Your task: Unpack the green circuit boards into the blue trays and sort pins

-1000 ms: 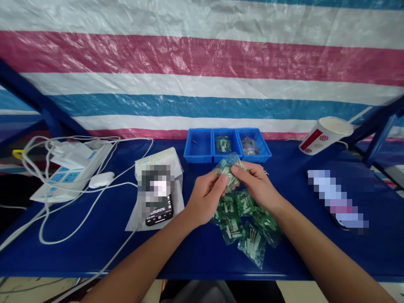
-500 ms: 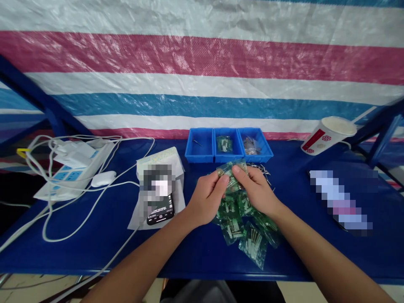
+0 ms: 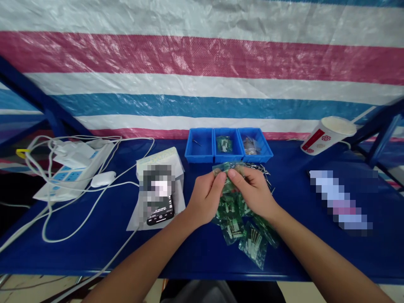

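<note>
Both hands pinch one small, clear green-tinted plastic bag (image 3: pixel 229 186) above the middle of the table. My left hand (image 3: pixel 204 198) grips its left side and my right hand (image 3: pixel 259 191) its right, with the thumbs close together near the top. Fingers hide most of what this bag holds. Below and under the hands lies a pile of similar bags; the nearest bag (image 3: pixel 253 247) shows long screws and white pieces inside. Another bag (image 3: pixel 232 228) lies just left of it. Loose screws (image 3: pixel 264 170) are spread behind my right hand.
Three joined blue bins (image 3: pixel 199 159) stand at the back, holding a thin metal piece, a green bag and small parts. Left are a phone (image 3: pixel 160 213) on paper, white cables and a power strip (image 3: pixel 67 174). Right are a paper cup (image 3: pixel 328 135) and a blurred-out flat object (image 3: pixel 341 202).
My thumbs have drawn closer together at the bag's upper part, and my right hand has shifted slightly left. The screws visible in the held bag before are now mostly covered.
</note>
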Available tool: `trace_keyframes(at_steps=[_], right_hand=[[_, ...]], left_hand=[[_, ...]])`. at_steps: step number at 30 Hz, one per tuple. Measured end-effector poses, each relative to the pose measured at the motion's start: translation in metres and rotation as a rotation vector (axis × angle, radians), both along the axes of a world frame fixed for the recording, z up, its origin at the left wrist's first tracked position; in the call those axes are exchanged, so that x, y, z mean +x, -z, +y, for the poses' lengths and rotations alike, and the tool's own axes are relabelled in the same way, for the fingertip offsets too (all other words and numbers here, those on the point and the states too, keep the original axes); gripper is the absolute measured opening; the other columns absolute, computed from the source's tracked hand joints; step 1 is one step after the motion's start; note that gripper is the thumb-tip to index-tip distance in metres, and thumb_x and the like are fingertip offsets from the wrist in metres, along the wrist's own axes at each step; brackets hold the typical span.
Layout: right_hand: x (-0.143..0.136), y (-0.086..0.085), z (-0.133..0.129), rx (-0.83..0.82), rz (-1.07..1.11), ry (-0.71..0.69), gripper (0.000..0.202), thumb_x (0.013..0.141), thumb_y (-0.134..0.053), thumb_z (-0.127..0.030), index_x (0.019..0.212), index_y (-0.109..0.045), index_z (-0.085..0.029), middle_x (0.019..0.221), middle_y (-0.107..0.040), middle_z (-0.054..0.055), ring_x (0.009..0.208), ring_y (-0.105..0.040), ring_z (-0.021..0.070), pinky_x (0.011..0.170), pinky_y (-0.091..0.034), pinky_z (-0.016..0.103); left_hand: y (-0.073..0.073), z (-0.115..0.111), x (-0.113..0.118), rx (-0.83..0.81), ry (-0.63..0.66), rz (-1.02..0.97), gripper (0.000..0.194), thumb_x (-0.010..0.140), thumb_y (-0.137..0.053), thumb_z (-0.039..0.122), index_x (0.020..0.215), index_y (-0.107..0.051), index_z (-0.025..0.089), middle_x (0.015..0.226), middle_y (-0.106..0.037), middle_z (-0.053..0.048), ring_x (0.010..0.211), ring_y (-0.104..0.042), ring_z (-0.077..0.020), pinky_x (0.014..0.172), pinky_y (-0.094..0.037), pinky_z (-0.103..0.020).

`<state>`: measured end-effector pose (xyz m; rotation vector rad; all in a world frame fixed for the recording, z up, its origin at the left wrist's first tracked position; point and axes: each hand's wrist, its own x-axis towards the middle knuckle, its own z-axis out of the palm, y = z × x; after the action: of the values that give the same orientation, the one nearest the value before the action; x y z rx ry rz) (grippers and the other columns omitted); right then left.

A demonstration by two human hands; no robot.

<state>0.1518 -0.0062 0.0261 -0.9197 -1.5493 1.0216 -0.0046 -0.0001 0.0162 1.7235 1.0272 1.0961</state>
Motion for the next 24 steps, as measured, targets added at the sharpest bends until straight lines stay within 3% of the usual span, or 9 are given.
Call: trace_keyframes(at_steps=[10, 16, 24], right_hand=[[-0.006, 0.005, -0.005, 0.053, -0.069, 0.066, 0.046, 0.102, -0.047, -0.045, 0.063, -0.048, -0.021, 0.056, -0.044, -0.004, 0.051, -0.041, 0.0102, 0.050, -0.035, 0.025], [-0.006, 0.006, -0.009, 0.230, -0.133, 0.089, 0.047, 0.103, -0.046, -0.037, 0.059, -0.039, -0.022, 0.055, -0.034, -0.005, 0.050, -0.031, 0.0108, 0.052, -0.034, 0.026], [-0.008, 0.003, -0.011, 0.255, -0.185, 0.098, 0.046, 0.103, -0.046, -0.033, 0.059, -0.037, -0.022, 0.055, -0.032, -0.005, 0.049, -0.030, 0.0107, 0.051, -0.031, 0.026]], left_hand=[[-0.002, -0.003, -0.001, 0.064, 0.022, -0.021, 0.053, 0.104, -0.037, 0.048, 0.060, -0.041, 0.020, 0.054, -0.042, 0.003, 0.052, -0.039, -0.0115, 0.054, -0.030, -0.030], [-0.004, -0.006, -0.002, 0.075, 0.052, -0.014, 0.056, 0.104, -0.034, 0.054, 0.059, -0.038, 0.020, 0.053, -0.041, 0.003, 0.052, -0.037, -0.0116, 0.054, -0.029, -0.031], [-0.004, -0.008, -0.001, 0.153, 0.076, -0.044, 0.052, 0.105, -0.035, 0.047, 0.060, -0.037, 0.021, 0.053, -0.037, 0.004, 0.051, -0.034, -0.0116, 0.055, -0.028, -0.031]])
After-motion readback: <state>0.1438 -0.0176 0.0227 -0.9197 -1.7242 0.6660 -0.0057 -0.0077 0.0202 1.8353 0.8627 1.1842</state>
